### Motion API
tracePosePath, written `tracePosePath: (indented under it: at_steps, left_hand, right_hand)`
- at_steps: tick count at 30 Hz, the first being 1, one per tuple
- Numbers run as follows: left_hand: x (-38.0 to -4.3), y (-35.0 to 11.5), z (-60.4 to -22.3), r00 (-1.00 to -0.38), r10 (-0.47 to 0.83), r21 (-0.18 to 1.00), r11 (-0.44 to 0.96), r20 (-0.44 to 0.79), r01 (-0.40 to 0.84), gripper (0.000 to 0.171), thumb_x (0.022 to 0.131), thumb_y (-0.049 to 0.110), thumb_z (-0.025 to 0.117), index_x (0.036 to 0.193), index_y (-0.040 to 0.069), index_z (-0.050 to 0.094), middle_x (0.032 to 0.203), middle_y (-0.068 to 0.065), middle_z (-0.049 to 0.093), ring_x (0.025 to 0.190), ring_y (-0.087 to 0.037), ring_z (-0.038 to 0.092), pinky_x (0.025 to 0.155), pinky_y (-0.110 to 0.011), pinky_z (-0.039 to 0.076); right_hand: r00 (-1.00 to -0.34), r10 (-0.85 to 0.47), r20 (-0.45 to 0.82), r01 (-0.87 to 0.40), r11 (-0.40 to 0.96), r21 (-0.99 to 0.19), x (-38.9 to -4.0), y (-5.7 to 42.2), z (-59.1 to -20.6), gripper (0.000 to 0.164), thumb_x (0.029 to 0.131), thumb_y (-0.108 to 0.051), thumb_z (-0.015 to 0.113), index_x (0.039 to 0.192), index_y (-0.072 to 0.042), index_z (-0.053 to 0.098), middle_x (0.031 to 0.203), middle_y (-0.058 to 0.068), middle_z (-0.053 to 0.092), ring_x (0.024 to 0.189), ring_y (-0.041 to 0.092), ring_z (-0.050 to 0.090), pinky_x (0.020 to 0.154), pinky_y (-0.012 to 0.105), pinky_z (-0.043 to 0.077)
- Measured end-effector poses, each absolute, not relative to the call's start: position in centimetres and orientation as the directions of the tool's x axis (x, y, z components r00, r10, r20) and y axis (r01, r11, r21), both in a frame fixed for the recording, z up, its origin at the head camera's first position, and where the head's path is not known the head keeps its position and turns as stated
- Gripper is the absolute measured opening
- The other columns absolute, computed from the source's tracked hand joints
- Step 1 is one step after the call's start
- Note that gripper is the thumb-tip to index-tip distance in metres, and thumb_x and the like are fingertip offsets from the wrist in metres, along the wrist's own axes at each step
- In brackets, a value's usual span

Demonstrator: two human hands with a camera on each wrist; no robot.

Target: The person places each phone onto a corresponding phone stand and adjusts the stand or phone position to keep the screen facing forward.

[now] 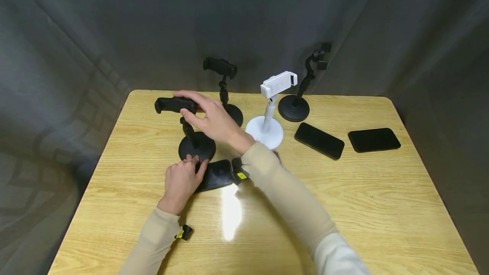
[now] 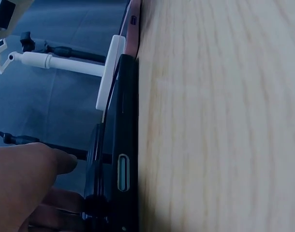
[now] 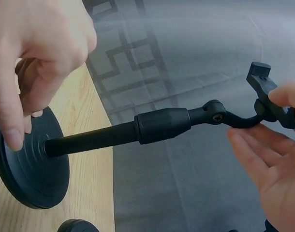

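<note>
A black phone stand (image 1: pixel 196 147) with a round base is at the left of the table. My right hand (image 1: pixel 214 118) grips its clamp head (image 1: pixel 173 104) from the right, thumb and fingers on either side, as the right wrist view shows. Low at the front of the base (image 3: pixel 38 164), my left hand (image 1: pixel 181 183) holds the rim with thumb and fingertips. Right beside that thumb lies a dark phone (image 1: pixel 217 175), flat on the table and partly hidden by the left hand. The stand's neck (image 3: pixel 162 125) is upright with a curved upper joint.
Behind stand another black phone stand (image 1: pixel 225 92), a white phone stand (image 1: pixel 268 122) and a third black stand (image 1: pixel 296 103). Two dark phones lie at the right: one phone (image 1: pixel 319 141) angled, another phone (image 1: pixel 374 140) near the table edge. A further phone is mostly hidden beneath the right forearm.
</note>
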State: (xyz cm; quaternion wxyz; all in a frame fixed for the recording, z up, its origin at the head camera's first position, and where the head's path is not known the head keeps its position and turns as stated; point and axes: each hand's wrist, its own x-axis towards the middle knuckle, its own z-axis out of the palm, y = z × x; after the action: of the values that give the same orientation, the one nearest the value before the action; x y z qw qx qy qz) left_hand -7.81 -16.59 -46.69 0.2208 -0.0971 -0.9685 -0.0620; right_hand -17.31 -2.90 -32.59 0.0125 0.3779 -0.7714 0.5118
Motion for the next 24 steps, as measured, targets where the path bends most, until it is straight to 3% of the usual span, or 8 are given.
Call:
tracePosePath:
  at_steps: [3,8,24]
  left_hand:
    - [-7.6,-16.5,-46.6,-0.886,0.161,0.078,0.973,0.435,0.215,0.039,0.087,0.041,0.061,0.088,0.005,0.075,0.070,-0.020,0.068,0.028,-0.020,0.042,0.027,-0.032,0.035]
    - [-7.5,-16.3,-46.5,-0.892,0.153,0.079,0.976,0.425,0.205,0.038,0.087,0.040,0.061,0.088,0.005,0.074,0.049,-0.015,0.057,0.027,-0.020,0.040,0.026,-0.033,0.034]
    - [-7.7,-16.3,-46.6,-0.888,0.145,0.078,0.977,0.436,0.197,0.037,0.087,0.040,0.061,0.085,0.005,0.074,0.056,-0.016,0.060,0.027,-0.021,0.040,0.026,-0.032,0.033]
  right_hand:
    - [-0.708,-0.590,0.388,-0.584,0.180,-0.791,-16.6,-2.5,-31.3,0.042,0.095,-0.015,0.054,0.136,-0.010,0.050,0.138,0.004,0.052,0.114,0.003,0.051,0.093,0.015,0.042]
    - [-0.700,-0.622,0.352,-0.570,0.189,-0.800,-16.0,-1.9,-29.9,0.041,0.096,-0.014,0.052,0.136,-0.007,0.050,0.139,0.006,0.051,0.115,0.002,0.050,0.095,0.015,0.041]
    - [-0.687,-0.636,0.353,-0.562,0.156,-0.812,-16.5,-1.9,-30.0,0.040,0.095,-0.013,0.052,0.135,-0.005,0.050,0.137,0.006,0.052,0.112,0.000,0.051,0.092,0.015,0.043]
